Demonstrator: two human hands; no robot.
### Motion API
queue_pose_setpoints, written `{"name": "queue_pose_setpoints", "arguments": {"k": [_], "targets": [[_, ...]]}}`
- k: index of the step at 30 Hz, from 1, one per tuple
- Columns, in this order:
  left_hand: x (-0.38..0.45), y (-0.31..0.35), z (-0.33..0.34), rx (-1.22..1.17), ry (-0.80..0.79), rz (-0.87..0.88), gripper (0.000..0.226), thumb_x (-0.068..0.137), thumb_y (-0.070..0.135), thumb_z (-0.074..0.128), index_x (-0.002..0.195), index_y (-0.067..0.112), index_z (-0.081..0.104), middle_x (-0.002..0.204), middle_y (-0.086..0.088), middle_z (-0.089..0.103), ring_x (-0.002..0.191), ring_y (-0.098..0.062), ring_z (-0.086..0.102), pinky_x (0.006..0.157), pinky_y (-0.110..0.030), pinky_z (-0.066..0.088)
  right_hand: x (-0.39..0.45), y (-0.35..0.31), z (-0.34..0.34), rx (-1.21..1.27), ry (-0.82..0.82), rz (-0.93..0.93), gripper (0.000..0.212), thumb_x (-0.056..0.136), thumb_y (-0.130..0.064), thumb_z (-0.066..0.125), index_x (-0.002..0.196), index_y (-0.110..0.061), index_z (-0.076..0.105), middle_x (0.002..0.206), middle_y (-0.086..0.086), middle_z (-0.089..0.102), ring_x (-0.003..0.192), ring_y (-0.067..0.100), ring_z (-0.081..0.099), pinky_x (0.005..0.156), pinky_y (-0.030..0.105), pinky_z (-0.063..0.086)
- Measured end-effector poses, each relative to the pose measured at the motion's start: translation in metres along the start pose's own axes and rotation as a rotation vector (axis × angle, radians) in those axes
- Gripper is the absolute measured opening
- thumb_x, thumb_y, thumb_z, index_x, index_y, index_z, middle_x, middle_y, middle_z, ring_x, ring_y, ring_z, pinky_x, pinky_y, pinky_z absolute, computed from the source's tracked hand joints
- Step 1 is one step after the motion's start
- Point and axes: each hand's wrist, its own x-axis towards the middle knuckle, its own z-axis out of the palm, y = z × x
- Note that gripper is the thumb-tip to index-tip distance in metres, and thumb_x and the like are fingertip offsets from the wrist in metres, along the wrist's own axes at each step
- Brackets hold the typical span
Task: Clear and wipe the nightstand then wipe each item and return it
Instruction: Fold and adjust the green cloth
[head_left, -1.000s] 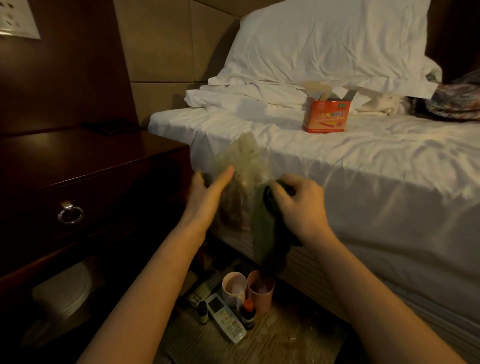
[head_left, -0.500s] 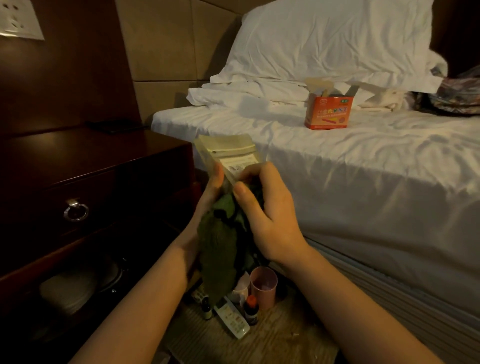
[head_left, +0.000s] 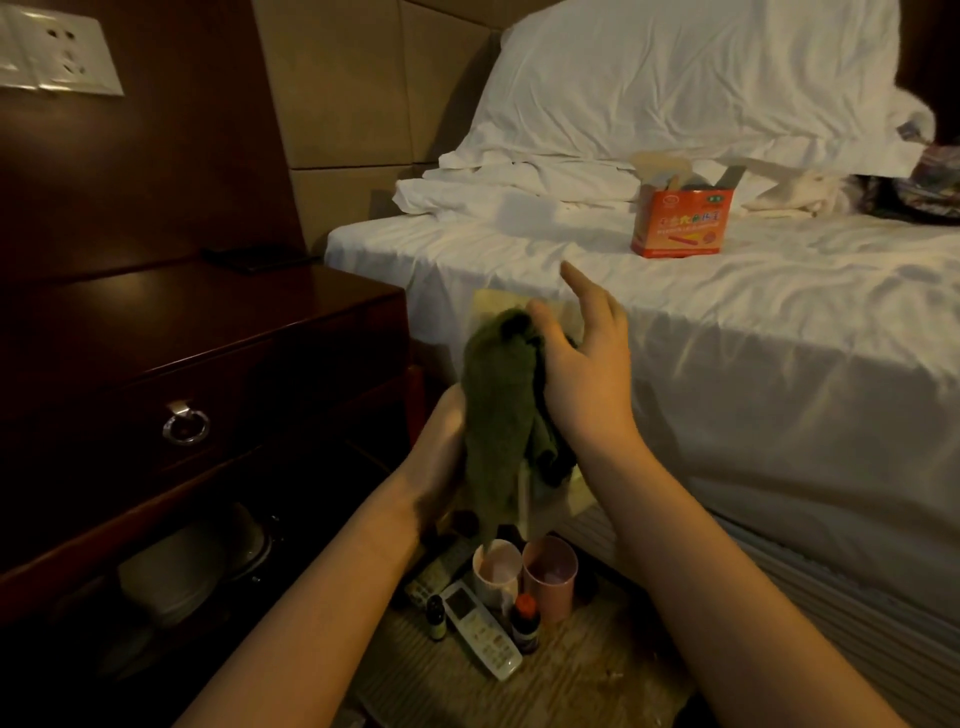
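Mid-wipe on a flat pouch (head_left: 563, 317), held upright in the gap between the nightstand (head_left: 208, 332) and the bed (head_left: 727, 322). Left hand (head_left: 441, 457) under and behind it, mostly hidden by the green cloth (head_left: 498, 410); fingers not visible, so cannot tell how tightly closed, though evidently supporting the pouch from below. Right hand (head_left: 582, 374) pressing the cloth against the pouch with thumb and palm, its fingers (head_left: 576, 278) spread wide and lifted clear, gripping nothing outright.

Nightstand top bare apart from a dark flat object (head_left: 254, 258) at the back edge. Rest of the cleared items clustered on the floor directly below: two cups (head_left: 524, 574), a white remote (head_left: 480, 629), a second, darker remote (head_left: 439, 569), two small dropper bottles (head_left: 523, 621). Orange box (head_left: 680, 221) standing open on the bed, well apart.

Risks from here: cloth only pinned, not clasped, so likely to slip off and fall into the cups below. Pouch probably light and slick, with its support hidden; a firm stroke could push it out of the left hand and down onto the bottles, tipping them. Loose tail of cloth hanging near the cup rims, able to drag one over if swept sideways. Dim light, so missed smears likely.
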Motion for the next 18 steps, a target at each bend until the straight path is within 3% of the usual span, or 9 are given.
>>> {"name": "queue_pose_setpoints", "arguments": {"k": [3,5,8,10,12,14,16,18], "targets": [[0.001,0.007,-0.002,-0.069,-0.018,-0.036,0.051,0.100,0.040,0.016,0.102,0.019,0.062,0.091,0.002,0.074,0.085,-0.010,0.070,0.071,-0.023,0.057,0.013,0.018,-0.006,0.022,0.037,0.122,0.040,0.098,-0.036,0.046,0.137,-0.026,0.046,0.145,0.005,0.038,0.129,0.014,0.038,0.105,0.029,0.029],[0.004,0.003,-0.005,-0.035,0.006,-0.038,0.055,0.099,0.046,0.015,0.109,0.020,0.062,0.106,-0.002,0.072,0.100,-0.016,0.067,0.083,-0.029,0.055,0.020,0.030,-0.009,0.044,0.032,0.248,0.041,0.099,-0.036,0.043,0.137,-0.021,0.047,0.141,0.006,0.045,0.125,0.020,0.045,0.089,0.025,0.034],[0.009,-0.003,-0.009,0.014,0.066,-0.029,0.056,0.099,0.049,0.016,0.110,0.023,0.063,0.108,-0.004,0.071,0.102,-0.017,0.067,0.085,-0.033,0.054,0.017,0.034,-0.006,-0.038,-0.026,0.298,0.041,0.100,-0.036,0.038,0.135,-0.019,0.051,0.131,0.006,0.057,0.112,0.020,0.053,0.076,0.021,0.033],[0.011,0.001,-0.011,-0.031,0.102,-0.023,0.057,0.098,0.051,0.018,0.111,0.020,0.064,0.108,-0.008,0.071,0.100,-0.020,0.067,0.085,-0.034,0.054,0.004,0.029,0.002,-0.040,-0.075,0.246,0.045,0.097,-0.047,0.038,0.136,-0.026,0.049,0.131,0.005,0.055,0.115,0.018,0.052,0.083,0.022,0.035],[0.015,0.006,-0.016,-0.105,0.160,-0.008,0.056,0.097,0.051,0.022,0.109,0.016,0.064,0.108,-0.011,0.070,0.099,-0.023,0.067,0.087,-0.034,0.053,-0.016,0.020,0.010,0.054,-0.144,0.170,0.062,0.084,-0.067,0.040,0.138,-0.037,0.043,0.134,0.001,0.052,0.124,0.018,0.047,0.101,0.033,0.038],[0.017,0.009,-0.020,-0.145,0.202,0.008,0.056,0.097,0.051,0.024,0.114,0.014,0.062,0.115,-0.014,0.066,0.108,-0.027,0.063,0.094,-0.038,0.049,-0.035,0.013,0.017,0.095,-0.188,0.142,0.080,0.068,-0.080,0.043,0.140,-0.046,0.034,0.139,-0.005,0.045,0.130,0.015,0.040,0.108,0.045,0.033],[0.015,0.010,-0.021,-0.161,0.208,0.013,0.057,0.097,0.052,0.025,0.120,0.013,0.060,0.122,-0.016,0.063,0.113,-0.030,0.060,0.099,-0.042,0.046,-0.044,0.006,0.018,0.069,-0.174,0.155,0.087,0.061,-0.082,0.048,0.140,-0.051,0.028,0.146,-0.006,0.034,0.137,0.016,0.031,0.111,0.049,0.027],[0.010,0.012,-0.019,-0.107,0.211,0.037,0.057,0.098,0.052,0.025,0.116,0.014,0.063,0.114,-0.014,0.068,0.106,-0.026,0.065,0.098,-0.043,0.047,-0.036,0.004,0.016,0.101,-0.120,0.207,0.082,0.065,-0.073,0.051,0.140,-0.048,0.031,0.149,0.000,0.029,0.139,0.020,0.028,0.111,0.051,0.025]]}}
